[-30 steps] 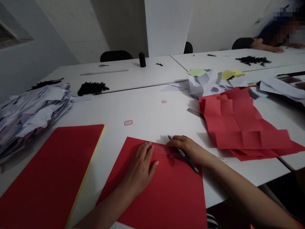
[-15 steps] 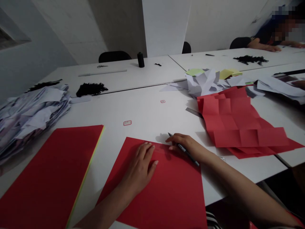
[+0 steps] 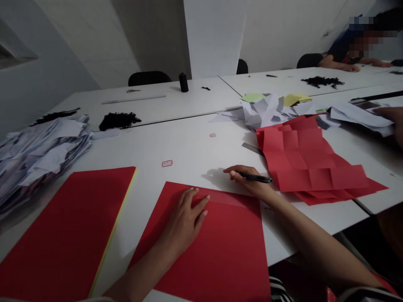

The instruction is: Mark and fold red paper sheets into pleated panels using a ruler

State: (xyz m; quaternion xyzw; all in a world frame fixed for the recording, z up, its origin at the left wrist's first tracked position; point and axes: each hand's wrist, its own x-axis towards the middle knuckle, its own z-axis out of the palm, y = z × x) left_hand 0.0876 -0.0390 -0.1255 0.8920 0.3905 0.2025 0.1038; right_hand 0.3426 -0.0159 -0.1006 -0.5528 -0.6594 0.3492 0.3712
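Note:
A sheet of red paper (image 3: 229, 247) lies on the table in front of me. My left hand (image 3: 184, 220) rests on its upper part, fingers spread and pressed flat. Along the sheet's far edge, partly under those fingers, is a clear strip (image 3: 234, 199) that looks like a transparent ruler. My right hand (image 3: 248, 180) is closed around a dark pen (image 3: 256, 177), held nearly level just beyond the sheet's far right corner, its tip hidden by the fingers. Left of the sheet lies a stack of red paper (image 3: 72, 226) with a yellow-green edge.
Creased red sheets (image 3: 308, 155) are heaped at right, with a metal ruler (image 3: 252, 148) partly beneath. White paper scraps (image 3: 264, 109) lie behind them; a paper pile (image 3: 47, 155) stands at left. Black thread (image 3: 119, 121) and a black spool (image 3: 183, 82) lie farther back. Another person (image 3: 340, 58) sits far right.
My right hand has lifted off the red sheet's far edge, and the pen has swung from slanting to nearly level. My left hand stays put, its index finger spread farther out.

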